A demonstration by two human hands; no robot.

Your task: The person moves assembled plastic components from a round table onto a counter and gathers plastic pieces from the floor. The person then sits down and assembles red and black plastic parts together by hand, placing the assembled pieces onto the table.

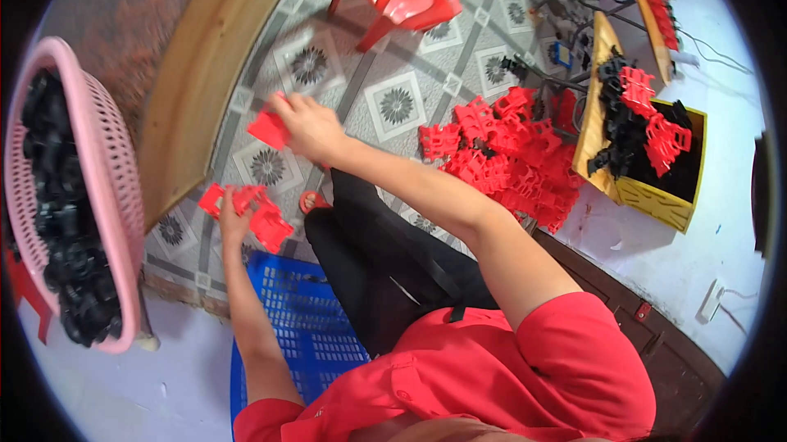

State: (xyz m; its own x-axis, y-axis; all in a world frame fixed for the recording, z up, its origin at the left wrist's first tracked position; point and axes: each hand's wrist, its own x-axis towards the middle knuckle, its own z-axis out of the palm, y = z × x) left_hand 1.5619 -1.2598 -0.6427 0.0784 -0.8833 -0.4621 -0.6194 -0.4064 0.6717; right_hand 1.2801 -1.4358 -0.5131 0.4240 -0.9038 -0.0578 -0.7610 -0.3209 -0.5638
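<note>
Red parts (270, 227) gripped in L hand (235, 213); red pc (266, 131) pinched in R hand (313, 126), ahead & sl. R of L hand; red pile (508, 167) well R, nearer R hand. Long axes unclear.

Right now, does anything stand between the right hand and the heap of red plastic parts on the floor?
Nothing visible does. From the right hand, which grips a red plastic piece, only the grey patterned floor shows across to the heap of red plastic parts. The right forearm runs just below that line.
</note>
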